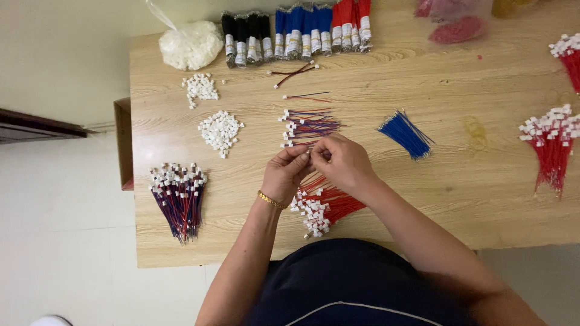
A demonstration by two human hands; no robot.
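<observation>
My left hand [285, 174], with a gold bracelet at the wrist, and my right hand [342, 162] meet fingertip to fingertip above the wooden table [459, 193]. Between the fingertips they pinch a small white connector with a thin wire; the details are too small to tell. Under my hands lies a pile of red wires with white connectors [320, 208]. Just beyond my fingers sits a small stack of red-and-blue wire pairs with white plugs [307, 127]. A bundle of loose blue wires [405, 134] lies to the right.
Two heaps of loose white connectors [220, 130] [200, 87] and a bag of them [190, 45] lie at left. A finished red-blue bundle [180, 196] sits near the left edge. Banded black, blue and red wire bundles [299, 30] line the far edge. Red connector wires [551, 145] lie right.
</observation>
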